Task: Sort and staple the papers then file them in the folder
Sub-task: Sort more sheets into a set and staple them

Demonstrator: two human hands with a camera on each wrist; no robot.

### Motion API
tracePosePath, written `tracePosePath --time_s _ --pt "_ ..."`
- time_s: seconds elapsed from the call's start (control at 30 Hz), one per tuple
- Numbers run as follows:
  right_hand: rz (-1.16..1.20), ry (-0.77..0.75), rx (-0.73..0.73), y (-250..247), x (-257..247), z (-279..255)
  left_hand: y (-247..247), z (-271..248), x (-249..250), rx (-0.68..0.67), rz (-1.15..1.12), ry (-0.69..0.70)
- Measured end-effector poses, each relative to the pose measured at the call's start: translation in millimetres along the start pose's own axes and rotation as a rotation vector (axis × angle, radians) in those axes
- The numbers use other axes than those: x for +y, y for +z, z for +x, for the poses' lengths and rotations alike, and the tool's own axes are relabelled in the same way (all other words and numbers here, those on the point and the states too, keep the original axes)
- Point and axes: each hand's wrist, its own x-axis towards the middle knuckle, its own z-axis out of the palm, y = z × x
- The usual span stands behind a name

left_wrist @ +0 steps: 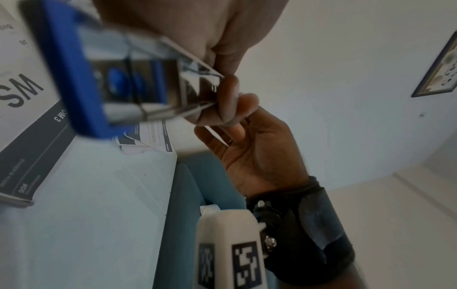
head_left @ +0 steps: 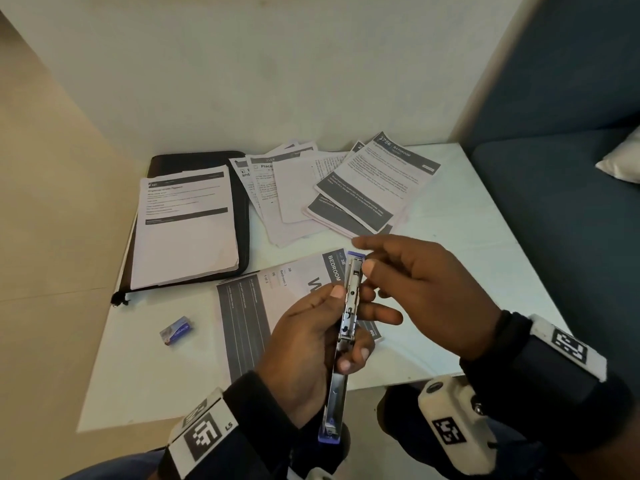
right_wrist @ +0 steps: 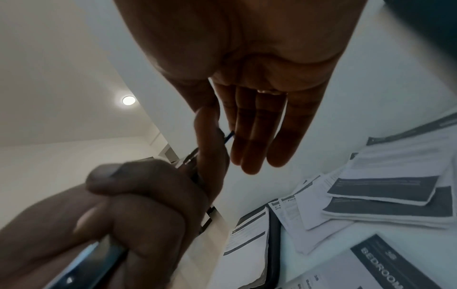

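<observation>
An opened metal stapler with blue ends stands nearly upright over the table's front edge. My left hand grips its middle, thumb on the left side and fingers curled round the right. My right hand pinches the upper end between the thumb and the middle fingers, with the index finger stretched out above. The left wrist view shows the stapler's blue rear end close up. A "BEDROOM" paper set lies under the hands. A black folder at the back left carries a paper stack.
Loose papers and "BATHROOM" sheets are fanned out at the back of the white table. A small staple box lies at the front left. A blue sofa with a white pillow borders the right side.
</observation>
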Motion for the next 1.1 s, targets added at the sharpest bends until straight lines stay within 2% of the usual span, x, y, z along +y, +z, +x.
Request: tracePosePath --time_s 0.1,0.3,0.47,0.63,0.77,0.83,0.9,1.0,1.1 --pt "0.040 -0.004 -0.028 -2 4 4 5 -1 2 -0.026 -0.042 -0.028" --pt "0.244 0.111 -0.061 -10 8 14 6 -5 3 -0.220 -0.153 -0.268" --pt "0.343 0.127 -0.102 -10 10 17 9 -5 -2 -0.179 -0.222 -0.296" --pt "0.462 0.119 -0.040 -10 11 20 8 -6 3 -0.195 -0.298 -0.315" --pt "0.568 0.191 0.068 -20 16 25 2 -9 6 -0.291 -0.235 -0.316" --pt "0.585 0.200 0.125 -24 19 26 2 -10 6 -0.281 -0.211 -0.308" --pt "0.556 0.158 0.135 -26 17 25 4 -9 6 -0.241 -0.233 -0.304" --pt "0.543 0.023 0.073 -25 11 19 10 -7 3 -0.149 -0.329 -0.330" --pt "0.302 -0.198 -0.040 -20 6 12 11 -3 4 -0.074 -0.407 -0.280"
